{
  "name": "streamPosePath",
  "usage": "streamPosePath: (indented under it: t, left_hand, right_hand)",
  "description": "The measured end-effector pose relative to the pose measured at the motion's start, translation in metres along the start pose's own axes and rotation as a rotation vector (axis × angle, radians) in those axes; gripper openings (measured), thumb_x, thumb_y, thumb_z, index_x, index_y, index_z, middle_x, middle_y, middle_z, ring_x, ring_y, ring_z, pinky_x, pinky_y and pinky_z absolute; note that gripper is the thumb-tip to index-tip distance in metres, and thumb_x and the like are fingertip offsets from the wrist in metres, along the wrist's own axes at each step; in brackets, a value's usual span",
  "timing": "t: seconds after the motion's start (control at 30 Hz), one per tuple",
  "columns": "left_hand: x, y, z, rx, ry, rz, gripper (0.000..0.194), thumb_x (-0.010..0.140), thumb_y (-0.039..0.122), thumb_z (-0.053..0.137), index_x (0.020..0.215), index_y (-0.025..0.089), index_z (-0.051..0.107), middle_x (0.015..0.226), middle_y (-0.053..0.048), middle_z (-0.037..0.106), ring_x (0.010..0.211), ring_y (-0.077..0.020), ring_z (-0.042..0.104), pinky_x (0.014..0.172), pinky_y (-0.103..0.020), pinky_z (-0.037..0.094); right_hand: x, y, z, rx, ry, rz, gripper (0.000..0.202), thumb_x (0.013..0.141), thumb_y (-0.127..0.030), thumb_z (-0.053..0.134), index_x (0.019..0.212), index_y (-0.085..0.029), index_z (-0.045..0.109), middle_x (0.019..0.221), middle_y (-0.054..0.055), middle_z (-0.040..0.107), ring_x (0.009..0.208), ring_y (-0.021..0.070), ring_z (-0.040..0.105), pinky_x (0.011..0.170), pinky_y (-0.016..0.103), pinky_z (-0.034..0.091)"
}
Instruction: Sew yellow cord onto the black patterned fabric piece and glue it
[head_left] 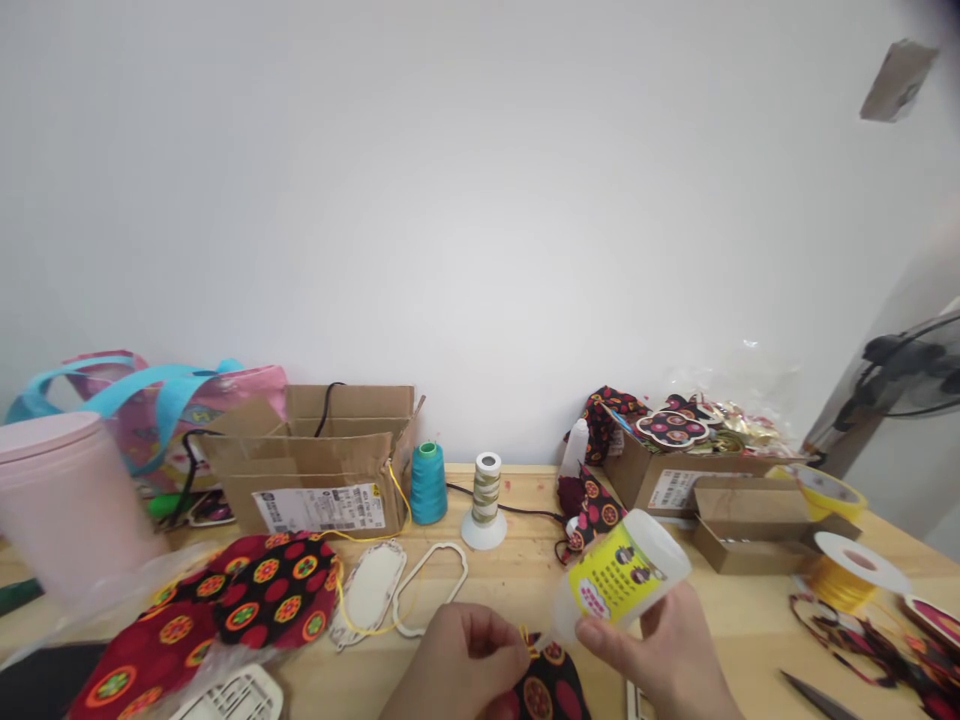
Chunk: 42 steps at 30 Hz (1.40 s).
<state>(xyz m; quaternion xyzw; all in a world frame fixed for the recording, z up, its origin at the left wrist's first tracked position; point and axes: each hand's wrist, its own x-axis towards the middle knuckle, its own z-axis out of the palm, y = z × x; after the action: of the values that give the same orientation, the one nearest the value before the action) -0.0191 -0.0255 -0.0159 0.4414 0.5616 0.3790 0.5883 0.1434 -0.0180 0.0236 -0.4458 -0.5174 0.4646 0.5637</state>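
Observation:
My right hand (660,645) is wrapped round a translucent squeeze bottle (619,580) with a yellow label, which looks like a glue bottle. It is tilted, its narrow nozzle pointing down and left toward a black fabric piece (551,685) with red round patterns. My left hand (476,660) pinches the top edge of that piece, where a bit of yellow cord shows. Whether the nozzle touches the fabric I cannot tell. The lower part of the piece is cut off by the frame edge.
Patterned fabric (277,590) and pale wooden frames (431,590) lie at left, near an opened cardboard box (322,470). Behind stand a teal thread cone (428,485) and a camouflage-coloured spool (487,495). At right are a filled box (667,480), yellow cord spool (840,590) and scissors (817,695).

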Motion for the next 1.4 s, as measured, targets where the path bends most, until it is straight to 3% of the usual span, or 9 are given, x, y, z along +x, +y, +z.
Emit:
streamPosePath:
  t: [0.4,1.0,1.4]
  left_hand:
    - [0.004,-0.0083,-0.0015,-0.005,-0.016,0.033,0.024,0.055,0.032,0.065,0.058,0.014,0.051,0.043,0.006,0.054,0.035,-0.0063,0.046,0.038,-0.019,0.032]
    - [0.0006,-0.002,-0.0003,0.031,-0.014,0.025,0.02,0.056,0.029,0.064,0.058,0.014,0.05,0.04,0.007,0.051,0.034,-0.0057,0.045,0.038,-0.019,0.03]
    - [0.0031,-0.0058,-0.0004,0.016,-0.007,0.013,0.026,0.054,0.035,0.067,0.057,0.014,0.051,0.041,0.007,0.051,0.034,-0.0058,0.044,0.038,-0.019,0.03]
  right_hand:
    - [-0.0022,-0.0043,-0.0005,-0.035,-0.09,0.027,0.031,0.046,-0.03,0.074,0.068,-0.016,0.057,0.061,0.005,0.068,0.056,0.0218,0.062,0.049,0.027,0.05]
    - [-0.0029,-0.0081,0.0006,0.011,-0.013,0.017,0.038,0.038,-0.03,0.078,0.067,-0.018,0.057,0.058,0.002,0.067,0.054,0.0212,0.062,0.048,0.026,0.05]
    - [-0.0023,-0.0058,0.0003,0.007,-0.006,0.046,0.041,0.038,-0.028,0.078,0.071,-0.017,0.056,0.059,0.003,0.067,0.055,0.0214,0.061,0.049,0.026,0.05]
